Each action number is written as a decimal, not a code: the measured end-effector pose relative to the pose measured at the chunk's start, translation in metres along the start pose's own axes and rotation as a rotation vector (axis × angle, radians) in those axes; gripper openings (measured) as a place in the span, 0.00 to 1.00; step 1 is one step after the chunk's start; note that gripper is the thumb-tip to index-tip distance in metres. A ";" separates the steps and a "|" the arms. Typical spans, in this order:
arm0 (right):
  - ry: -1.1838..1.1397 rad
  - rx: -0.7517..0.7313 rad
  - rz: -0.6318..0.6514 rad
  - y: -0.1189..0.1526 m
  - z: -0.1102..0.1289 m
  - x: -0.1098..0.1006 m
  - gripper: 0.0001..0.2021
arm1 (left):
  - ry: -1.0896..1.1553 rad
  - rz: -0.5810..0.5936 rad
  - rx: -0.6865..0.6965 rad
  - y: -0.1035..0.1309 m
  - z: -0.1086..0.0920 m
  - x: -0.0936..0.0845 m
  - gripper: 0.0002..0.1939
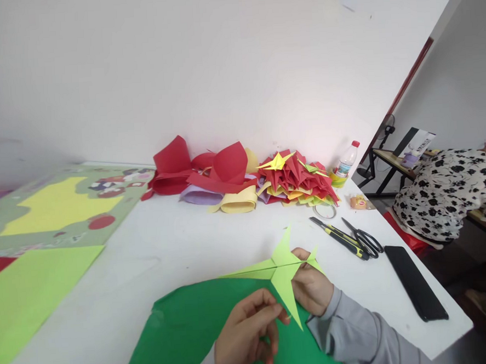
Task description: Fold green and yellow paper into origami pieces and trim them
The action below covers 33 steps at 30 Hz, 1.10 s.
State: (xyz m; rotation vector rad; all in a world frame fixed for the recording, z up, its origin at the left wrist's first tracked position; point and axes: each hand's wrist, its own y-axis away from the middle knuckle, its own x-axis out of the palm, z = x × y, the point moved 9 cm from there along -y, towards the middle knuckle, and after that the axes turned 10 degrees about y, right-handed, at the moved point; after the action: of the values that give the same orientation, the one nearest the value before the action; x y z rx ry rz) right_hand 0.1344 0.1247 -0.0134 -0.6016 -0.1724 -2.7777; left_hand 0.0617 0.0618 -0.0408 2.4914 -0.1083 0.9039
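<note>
Pinching the folded yellow-green paper [284, 268] in the grip of the right hand [314, 288], close to its small forked end; held toward the near edge of the table [181, 251], over the far edge of the green sheet [181, 323]. Half curling the left hand [248, 332] beside the lower point [288, 297]; cannot tell whether pinching that tip. Best to hold lightly but firmly, support the long tail [248, 273], match edges before pressing any crease, and smooth outward without bending thin tips.
</note>
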 end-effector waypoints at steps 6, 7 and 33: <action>0.007 0.007 0.008 0.001 -0.001 0.001 0.14 | 0.001 -0.006 0.039 -0.002 -0.006 -0.003 0.18; 0.005 0.007 0.006 0.001 -0.001 0.000 0.13 | 0.002 -0.020 0.052 -0.002 -0.008 -0.004 0.18; -0.052 -0.355 -0.282 -0.026 0.057 -0.072 0.11 | 0.024 -0.102 0.153 -0.025 -0.041 -0.037 0.25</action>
State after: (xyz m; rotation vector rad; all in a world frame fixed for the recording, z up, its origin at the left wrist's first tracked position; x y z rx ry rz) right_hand 0.2110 0.1780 0.0069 -0.7885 0.2515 -3.0938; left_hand 0.0152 0.0995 -0.0472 2.5985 0.0993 0.9307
